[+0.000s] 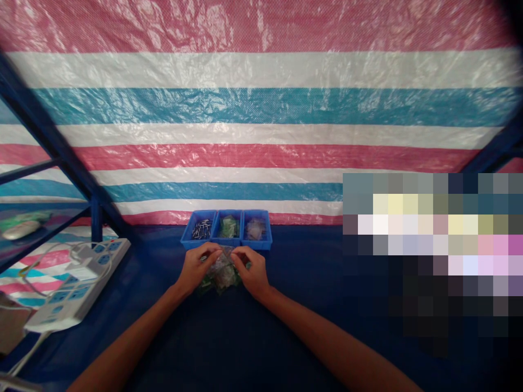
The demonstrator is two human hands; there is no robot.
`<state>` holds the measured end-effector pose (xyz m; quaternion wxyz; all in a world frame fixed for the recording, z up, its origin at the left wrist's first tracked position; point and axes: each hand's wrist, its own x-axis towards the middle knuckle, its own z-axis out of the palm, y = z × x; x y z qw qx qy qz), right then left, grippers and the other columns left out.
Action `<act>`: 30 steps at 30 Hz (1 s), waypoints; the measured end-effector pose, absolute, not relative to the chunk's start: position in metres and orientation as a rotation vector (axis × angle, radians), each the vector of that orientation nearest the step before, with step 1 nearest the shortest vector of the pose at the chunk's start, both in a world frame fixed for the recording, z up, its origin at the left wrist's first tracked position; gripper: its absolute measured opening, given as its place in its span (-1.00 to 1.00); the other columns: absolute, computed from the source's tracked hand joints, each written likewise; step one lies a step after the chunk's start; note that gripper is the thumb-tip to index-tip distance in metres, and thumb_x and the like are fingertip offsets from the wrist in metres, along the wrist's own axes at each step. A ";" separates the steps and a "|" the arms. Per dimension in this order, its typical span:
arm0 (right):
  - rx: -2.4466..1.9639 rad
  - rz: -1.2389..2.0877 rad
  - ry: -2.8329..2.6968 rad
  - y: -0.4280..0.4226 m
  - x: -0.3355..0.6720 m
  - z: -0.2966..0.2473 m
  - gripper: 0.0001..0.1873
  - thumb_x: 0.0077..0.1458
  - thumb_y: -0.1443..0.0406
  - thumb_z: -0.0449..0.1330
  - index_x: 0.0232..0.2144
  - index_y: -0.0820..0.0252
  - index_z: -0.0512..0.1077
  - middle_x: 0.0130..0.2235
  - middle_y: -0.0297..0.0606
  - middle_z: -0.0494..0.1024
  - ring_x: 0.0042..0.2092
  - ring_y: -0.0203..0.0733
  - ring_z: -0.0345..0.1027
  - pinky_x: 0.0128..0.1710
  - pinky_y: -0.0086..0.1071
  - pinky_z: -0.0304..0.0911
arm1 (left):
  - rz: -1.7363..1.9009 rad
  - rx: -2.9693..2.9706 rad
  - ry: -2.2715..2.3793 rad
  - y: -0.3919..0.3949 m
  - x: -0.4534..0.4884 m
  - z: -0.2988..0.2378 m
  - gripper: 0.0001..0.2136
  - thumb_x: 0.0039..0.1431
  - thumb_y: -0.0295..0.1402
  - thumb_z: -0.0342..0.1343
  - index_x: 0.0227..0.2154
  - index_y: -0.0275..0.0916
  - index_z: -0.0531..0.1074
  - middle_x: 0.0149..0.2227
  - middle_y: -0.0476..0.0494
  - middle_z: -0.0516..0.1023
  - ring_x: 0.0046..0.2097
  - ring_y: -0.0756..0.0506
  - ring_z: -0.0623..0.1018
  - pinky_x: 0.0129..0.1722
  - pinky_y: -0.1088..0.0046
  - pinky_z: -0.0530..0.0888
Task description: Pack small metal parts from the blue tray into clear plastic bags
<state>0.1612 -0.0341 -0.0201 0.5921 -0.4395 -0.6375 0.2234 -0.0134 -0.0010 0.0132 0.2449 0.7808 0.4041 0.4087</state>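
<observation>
My left hand (198, 268) and my right hand (252, 269) are close together over the dark blue tabletop. Between their pinched fingertips is a small clear plastic bag (226, 251), one side in each hand. Whether anything is inside it, I cannot tell. Beneath and between the hands lies a heap of small clear and green packets (224, 277), partly covered by my fingers. Just beyond stand three joined blue bins. Small metal pieces like screws (201, 229) fill the left one, green packets (229, 227) the middle one, and clear packets (256, 230) the right one.
A white power strip (84, 291) with cables and a plugged-in adapter lies at the left. Blue metal frame bars (53, 130) rise there. A striped plastic sheet (261, 109) hangs behind the blue table (220, 348). A pixelated patch hides the right side.
</observation>
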 end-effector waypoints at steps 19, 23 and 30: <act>-0.957 0.741 -1.532 -0.028 0.161 -0.008 -0.81 0.07 0.23 0.14 -0.44 0.21 0.49 -0.47 -0.33 0.51 -0.48 -0.31 0.32 -0.46 -0.48 0.22 | 1.177 2.267 1.109 -0.005 -0.015 0.016 -0.76 0.24 -0.31 -0.03 -0.13 -0.21 0.47 -0.23 -0.15 0.53 -0.18 -0.09 0.48 -0.16 0.41 0.40; -0.984 1.046 -1.323 -0.021 0.159 -0.006 -0.80 0.00 0.19 0.18 -0.49 0.23 0.45 -0.55 -0.36 0.48 -0.58 -0.34 0.28 -0.59 -0.50 0.19 | 1.291 2.153 1.156 -0.002 -0.015 0.015 -0.72 0.24 -0.32 -0.04 -0.02 -0.18 0.38 -0.12 -0.17 0.46 -0.13 -0.10 0.46 -0.21 0.41 0.44; -0.954 1.403 -0.660 -0.002 0.171 0.007 -0.81 -0.13 0.25 0.27 -0.46 0.27 0.40 -0.52 -0.28 0.55 -0.64 -0.34 0.35 -0.66 -0.52 0.26 | 1.349 2.139 1.149 0.003 -0.017 0.009 -0.77 0.21 -0.32 0.00 -0.10 -0.18 0.42 -0.12 -0.17 0.42 -0.13 -0.10 0.46 -0.28 0.43 0.48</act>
